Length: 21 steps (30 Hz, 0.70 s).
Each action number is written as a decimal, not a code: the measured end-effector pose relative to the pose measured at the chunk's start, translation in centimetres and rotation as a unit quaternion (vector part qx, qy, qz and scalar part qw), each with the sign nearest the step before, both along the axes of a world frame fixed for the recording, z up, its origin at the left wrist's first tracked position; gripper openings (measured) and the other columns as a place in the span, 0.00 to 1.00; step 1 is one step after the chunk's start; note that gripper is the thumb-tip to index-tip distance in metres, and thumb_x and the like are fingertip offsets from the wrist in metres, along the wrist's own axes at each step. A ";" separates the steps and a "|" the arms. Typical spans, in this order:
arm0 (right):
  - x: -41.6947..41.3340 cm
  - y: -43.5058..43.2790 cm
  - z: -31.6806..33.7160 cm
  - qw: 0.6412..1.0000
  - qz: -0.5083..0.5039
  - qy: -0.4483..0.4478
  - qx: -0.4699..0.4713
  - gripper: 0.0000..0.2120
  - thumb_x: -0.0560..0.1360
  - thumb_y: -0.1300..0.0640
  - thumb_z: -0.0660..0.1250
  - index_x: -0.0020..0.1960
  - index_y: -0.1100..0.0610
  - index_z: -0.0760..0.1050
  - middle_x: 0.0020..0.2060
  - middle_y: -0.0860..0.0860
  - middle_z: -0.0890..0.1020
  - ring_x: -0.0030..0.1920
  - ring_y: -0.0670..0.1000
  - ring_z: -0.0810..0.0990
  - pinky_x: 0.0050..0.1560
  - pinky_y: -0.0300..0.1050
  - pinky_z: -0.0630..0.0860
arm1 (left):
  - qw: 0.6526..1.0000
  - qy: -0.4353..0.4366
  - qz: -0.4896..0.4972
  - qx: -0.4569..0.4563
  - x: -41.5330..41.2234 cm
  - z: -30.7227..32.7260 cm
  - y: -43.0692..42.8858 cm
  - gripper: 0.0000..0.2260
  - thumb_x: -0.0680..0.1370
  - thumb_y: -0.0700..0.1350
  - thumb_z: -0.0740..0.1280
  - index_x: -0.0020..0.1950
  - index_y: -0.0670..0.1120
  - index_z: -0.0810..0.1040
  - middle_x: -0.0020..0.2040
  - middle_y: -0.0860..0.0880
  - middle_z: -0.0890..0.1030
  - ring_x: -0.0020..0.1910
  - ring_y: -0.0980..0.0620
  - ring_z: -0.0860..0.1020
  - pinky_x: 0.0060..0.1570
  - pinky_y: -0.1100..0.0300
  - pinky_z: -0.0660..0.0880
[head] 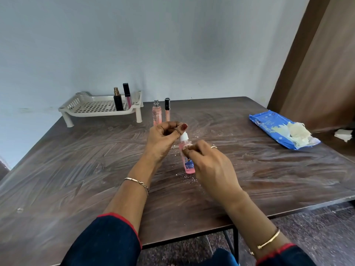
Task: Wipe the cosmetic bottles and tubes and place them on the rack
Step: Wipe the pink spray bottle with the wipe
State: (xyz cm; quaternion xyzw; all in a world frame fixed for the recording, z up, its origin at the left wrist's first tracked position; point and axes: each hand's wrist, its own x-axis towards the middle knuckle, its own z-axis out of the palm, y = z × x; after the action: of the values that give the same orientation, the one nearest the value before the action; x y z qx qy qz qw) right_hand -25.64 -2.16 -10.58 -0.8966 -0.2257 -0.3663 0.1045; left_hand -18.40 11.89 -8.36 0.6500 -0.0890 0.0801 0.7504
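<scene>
The rack [90,113] sits at the table's back left corner, with a black bottle [118,101] and a gloss tube [127,95] upright at its right end. Just right of it, near the back edge, a spray bottle [157,113] and a capped tube [167,110] stand on the table [76,169], not yet racked. At the table's middle, the left hand [163,141] curls its fingers and pinches the top of the pump bottle [189,166], which stands on the wood. The right hand [211,166] pinches a wipe [187,145] against the bottle's shoulder.

The bottle looks light, stiff and smooth, probably slick once damp. It is best gripped round the body, since the pump may give. The wipes pack [276,127] lies at the right edge. The dark tabletop is streaked and scattered with crumbs. A pale wall stands behind, with brown panelling to the right.
</scene>
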 end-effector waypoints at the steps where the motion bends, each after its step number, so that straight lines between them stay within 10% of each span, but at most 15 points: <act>1: -0.3 0.0 -0.1 1.000 -0.007 0.004 -0.030 0.13 0.68 0.66 0.73 0.52 0.58 0.80 0.43 0.52 0.78 0.31 0.53 0.73 0.23 0.43 0.68 | 1.000 0.002 0.005 0.001 0.0 0.0 0.0 0.04 0.71 0.40 0.73 0.45 0.44 0.83 0.40 0.49 0.83 0.40 0.57 0.80 0.41 0.69 0.76; 9: -1.9 -0.9 -0.3 0.989 -0.022 0.070 -0.126 0.14 0.61 0.64 0.77 0.45 0.54 0.81 0.38 0.50 0.75 0.31 0.51 0.74 0.24 0.40 0.57 | 0.999 0.015 0.028 0.028 0.4 -0.3 -0.3 0.16 0.64 0.51 0.75 0.47 0.44 0.83 0.44 0.44 0.84 0.44 0.51 0.81 0.47 0.61 0.79; 12: -2.0 -1.6 -0.4 0.985 -0.006 0.140 -0.104 0.12 0.65 0.63 0.74 0.47 0.52 0.81 0.42 0.49 0.76 0.34 0.52 0.77 0.26 0.42 0.67 | 0.999 0.016 0.033 0.022 0.4 -0.4 -0.3 0.18 0.63 0.51 0.75 0.47 0.43 0.83 0.44 0.45 0.84 0.43 0.52 0.80 0.43 0.65 0.77; 21: -0.3 -2.4 1.4 0.951 0.005 0.105 0.290 0.09 0.69 0.60 0.75 0.45 0.48 0.83 0.39 0.42 0.84 0.39 0.40 0.80 0.40 0.36 0.77 | 1.000 0.017 0.026 -0.003 0.5 -0.6 -0.6 0.13 0.66 0.48 0.75 0.45 0.43 0.79 0.40 0.48 0.81 0.38 0.55 0.77 0.36 0.69 0.74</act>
State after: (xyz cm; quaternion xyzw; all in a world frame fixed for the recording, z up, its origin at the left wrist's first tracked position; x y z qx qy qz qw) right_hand -25.97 -4.53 -9.19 -0.8599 -0.1022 -0.3191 0.3852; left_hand -17.94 11.32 -8.94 0.6509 -0.0592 0.0885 0.7517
